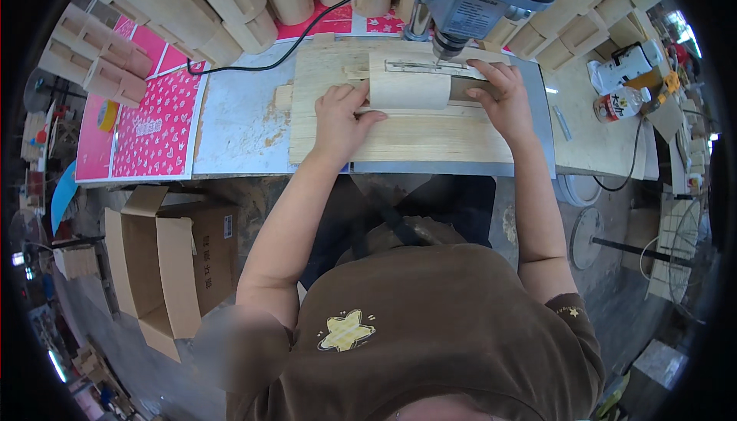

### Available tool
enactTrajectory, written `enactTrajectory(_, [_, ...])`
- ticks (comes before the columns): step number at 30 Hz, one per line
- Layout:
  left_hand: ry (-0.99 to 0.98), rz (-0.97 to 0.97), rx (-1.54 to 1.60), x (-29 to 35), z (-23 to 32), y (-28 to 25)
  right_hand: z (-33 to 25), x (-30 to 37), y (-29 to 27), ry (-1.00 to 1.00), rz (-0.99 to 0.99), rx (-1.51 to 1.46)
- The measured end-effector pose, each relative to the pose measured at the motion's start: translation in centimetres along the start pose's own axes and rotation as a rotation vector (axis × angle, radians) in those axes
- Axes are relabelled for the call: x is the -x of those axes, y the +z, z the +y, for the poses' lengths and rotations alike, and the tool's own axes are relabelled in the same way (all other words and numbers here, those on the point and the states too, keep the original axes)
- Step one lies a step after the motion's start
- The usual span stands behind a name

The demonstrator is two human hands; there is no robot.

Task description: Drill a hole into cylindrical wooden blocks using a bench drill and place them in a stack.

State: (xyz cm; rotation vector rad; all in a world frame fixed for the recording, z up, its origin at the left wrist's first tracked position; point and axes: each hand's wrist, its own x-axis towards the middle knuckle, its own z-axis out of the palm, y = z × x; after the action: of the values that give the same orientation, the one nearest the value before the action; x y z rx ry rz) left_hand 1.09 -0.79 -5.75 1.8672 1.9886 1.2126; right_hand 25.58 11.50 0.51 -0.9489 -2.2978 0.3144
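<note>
A pale, rounded wooden piece (409, 92) lies on a flat layered wooden board (430, 135) beneath the drill press (453, 37). Along its far side runs a narrow metal strip (421, 67), close under the drill chuck. My left hand (342, 118) is closed round the left end of the wooden piece, its fingertips partly hidden. At the other end, my right hand (503, 97) holds the piece between fingers on the far side and thumb on the near side. Next to the right thumb is a brownish recessed part. Whether the drill tip touches anything I cannot tell.
Stacks of similar wooden pieces (176, 10) line the back on both sides. A black cable (292, 51) crosses the left of the table. To the right stand a bottle (618, 105) and a pen-like stick (562, 122). An open cardboard box (175, 256) sits on the floor.
</note>
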Motion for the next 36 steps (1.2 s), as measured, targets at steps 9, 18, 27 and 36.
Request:
enactTrajectory(9, [0.128,0.018,-0.077,0.1,-1.2,0.0,-2.0,-8.2,-8.4,-0.023,0.581,-0.308])
enactTrajectory(18, [0.135,0.032,-0.134,0.1,-0.4,0.2,-7.5,-13.2,-11.6,0.036,0.351,-0.241])
enactTrajectory(27, [0.135,0.035,-0.114,0.0,-0.6,0.2,-8.0,-1.2,-7.4,-0.043,0.436,-0.166])
enactTrajectory(36, [0.108,0.021,-0.111,-0.1,-0.5,0.3,-3.2,0.7,0.0,-0.141,0.560,-0.148])
